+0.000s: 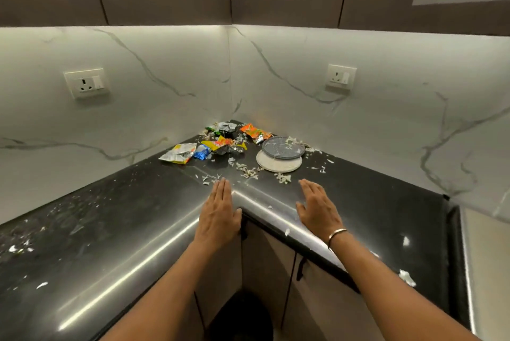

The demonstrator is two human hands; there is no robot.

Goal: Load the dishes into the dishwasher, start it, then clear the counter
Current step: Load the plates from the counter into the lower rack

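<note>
Resting flat and empty at the counter (116, 230) edge, left hand (219, 209) and right hand (317, 208), fingers outstretched, probably just starting the loading step, needing next to reach the two stacked plates (281, 154) lying beside wrappers (218, 143) near the corner.

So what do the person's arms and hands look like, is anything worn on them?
Both forearms are bare, with no sleeves and no gloves in view. The right hand has a thin gold-coloured bangle at the wrist. The left hand and its wrist carry nothing visible.
</note>
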